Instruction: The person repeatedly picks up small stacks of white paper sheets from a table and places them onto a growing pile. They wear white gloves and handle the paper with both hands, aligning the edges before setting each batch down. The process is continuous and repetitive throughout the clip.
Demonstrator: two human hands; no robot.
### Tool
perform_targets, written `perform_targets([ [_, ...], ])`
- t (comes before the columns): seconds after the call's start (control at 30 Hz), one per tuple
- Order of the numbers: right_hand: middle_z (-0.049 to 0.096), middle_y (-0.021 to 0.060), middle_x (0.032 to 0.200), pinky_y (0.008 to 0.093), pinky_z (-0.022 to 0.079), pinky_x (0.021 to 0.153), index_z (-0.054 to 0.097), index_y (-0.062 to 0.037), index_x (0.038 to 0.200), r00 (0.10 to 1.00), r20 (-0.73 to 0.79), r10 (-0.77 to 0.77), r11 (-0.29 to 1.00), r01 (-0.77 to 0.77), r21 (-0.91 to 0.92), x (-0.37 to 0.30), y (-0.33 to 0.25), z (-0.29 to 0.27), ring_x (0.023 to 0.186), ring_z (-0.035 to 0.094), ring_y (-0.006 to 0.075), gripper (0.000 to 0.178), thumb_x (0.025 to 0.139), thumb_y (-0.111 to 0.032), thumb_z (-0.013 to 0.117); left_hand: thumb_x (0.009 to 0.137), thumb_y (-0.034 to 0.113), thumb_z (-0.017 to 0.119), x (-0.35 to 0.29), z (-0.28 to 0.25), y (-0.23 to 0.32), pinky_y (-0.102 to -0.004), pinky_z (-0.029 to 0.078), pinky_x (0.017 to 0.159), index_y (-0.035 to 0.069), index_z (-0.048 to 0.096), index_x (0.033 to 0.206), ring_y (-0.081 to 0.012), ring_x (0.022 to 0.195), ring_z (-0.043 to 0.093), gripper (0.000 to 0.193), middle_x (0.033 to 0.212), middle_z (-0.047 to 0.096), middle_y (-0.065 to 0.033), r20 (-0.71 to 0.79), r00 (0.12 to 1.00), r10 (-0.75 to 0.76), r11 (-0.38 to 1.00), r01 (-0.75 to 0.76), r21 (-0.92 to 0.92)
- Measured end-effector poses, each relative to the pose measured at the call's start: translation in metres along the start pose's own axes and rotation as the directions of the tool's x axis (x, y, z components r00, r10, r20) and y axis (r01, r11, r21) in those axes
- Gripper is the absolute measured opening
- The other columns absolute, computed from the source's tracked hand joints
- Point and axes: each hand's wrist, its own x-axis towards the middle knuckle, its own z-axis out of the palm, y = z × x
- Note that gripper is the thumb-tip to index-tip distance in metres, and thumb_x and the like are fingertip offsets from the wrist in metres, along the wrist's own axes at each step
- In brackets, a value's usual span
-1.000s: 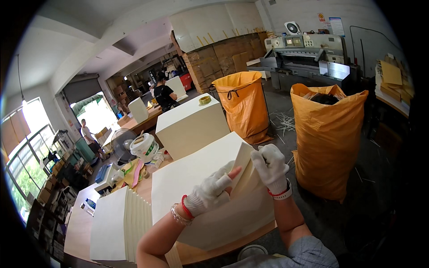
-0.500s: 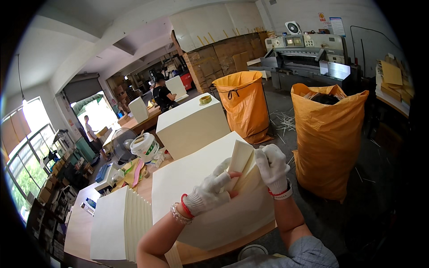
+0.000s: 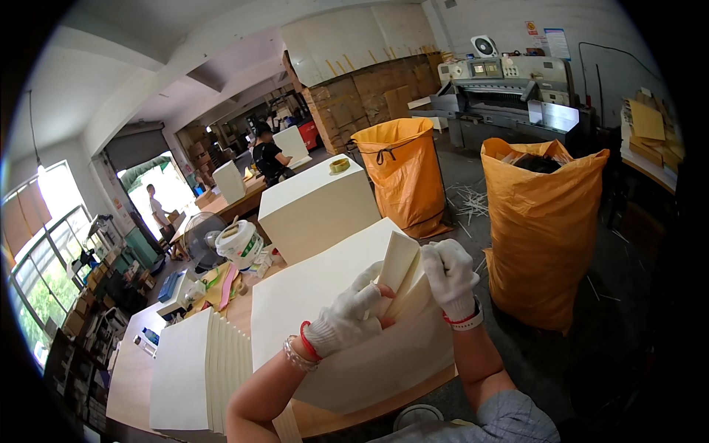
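A stack of large cream paper sheets [image 3: 303,310] lies on the table in front of me. Its right corner is bent up, and a lifted flap of sheets [image 3: 399,256] rises between my hands. My left hand [image 3: 354,304], in a white glove with bare thumb and fingertip, pinches the lower part of that flap. On the other side, my right hand [image 3: 450,275], gloved in white, is closed at the sheets' right edge; its fingertips are hidden. Both wrists wear red bands.
A tall block of sheets [image 3: 317,218] with a tape roll [image 3: 339,165] stands beyond. Another stack [image 3: 181,369] lies left, near a white bucket [image 3: 238,244] and a fan [image 3: 203,235]. Orange sacks [image 3: 402,177] [image 3: 543,236] stand right. Two people work farther back.
My hands stay almost in place while the lifted sheets between them shift slightly. Near the bright doorway, the far person has moved a little to the right.
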Motion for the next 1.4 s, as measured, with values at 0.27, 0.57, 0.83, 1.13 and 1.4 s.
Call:
perform_targets([
  [0.27, 0.048, 0.0082, 0.075, 0.0362, 0.041, 0.053, 0.06, 0.0044, 0.113, 0.998, 0.054, -0.027, 0.996, 0.022, 0.083, 0.01, -0.003, -0.005, 0.063, 0.05, 0.0234, 0.031, 0.083, 0.005, 0.066, 0.081, 0.0, 0.071, -0.003, -0.002, -0.011, -0.04, 0.05, 0.085, 0.008, 0.063, 0.127, -0.0294, 0.097, 0.061, 0.048, 0.108, 0.06, -0.0141, 0.08, 0.995, 0.058, 0.998, -0.06, 0.024],
  [0.57, 0.046, 0.008, 0.075, 0.0356, 0.042, 0.054, 0.059, 0.0055, 0.114, 0.997, 0.067, -0.032, 0.999, 0.031, 0.014, 0.005, -0.002, -0.006, 0.062, 0.049, 0.0224, 0.034, 0.081, 0.008, 0.066, 0.079, 0.007, 0.082, 0.0, -0.002, 0.0, -0.0411, 0.052, 0.091, 0.009, 0.061, 0.116, -0.0349, 0.11, 0.061, 0.043, 0.132, 0.056, -0.0168, -0.039, 0.995, 0.09, 0.996, -0.09, -0.014],
  [0.83, 0.048, 0.0086, 0.076, 0.036, 0.042, 0.055, 0.06, 0.0044, 0.116, 0.999, 0.023, 0.033, 0.995, -0.035, 0.095, 0.004, -0.005, -0.002, 0.065, 0.05, 0.0234, 0.033, 0.083, 0.007, 0.066, 0.081, -0.003, 0.07, -0.002, -0.003, -0.006, -0.0367, 0.05, 0.092, 0.006, 0.064, 0.119, -0.0308, 0.113, 0.06, 0.039, 0.129, 0.058, -0.0148, 0.104, 0.994, -0.031, 0.998, 0.037, -0.057],
  [1.13, 0.046, 0.0107, 0.067, 0.0366, 0.044, 0.06, 0.058, 0.0062, 0.086, 0.985, 0.044, 0.168, 0.979, -0.172, 0.108, 0.012, -0.013, -0.006, 0.062, 0.049, 0.0251, 0.01, 0.096, 0.005, 0.056, 0.073, 0.006, 0.083, 0.0, -0.001, 0.0, -0.0428, 0.05, 0.097, 0.007, 0.066, 0.108, -0.0394, 0.121, 0.058, 0.038, 0.145, 0.051, -0.0197, -0.034, 0.999, 0.009, 1.0, -0.009, -0.028],
  [1.4, 0.048, 0.0095, 0.067, 0.0361, 0.045, 0.061, 0.055, 0.0044, 0.08, 0.971, 0.046, 0.236, 0.954, -0.241, 0.177, 0.016, -0.016, -0.006, 0.063, 0.05, 0.0241, 0.016, 0.096, 0.001, 0.058, 0.074, 0.004, 0.081, 0.001, 0.002, -0.01, -0.0418, 0.053, 0.092, 0.007, 0.065, 0.104, -0.0377, 0.115, 0.061, 0.035, 0.141, 0.054, -0.0199, 0.057, 0.997, 0.047, 0.998, -0.044, -0.04],
])
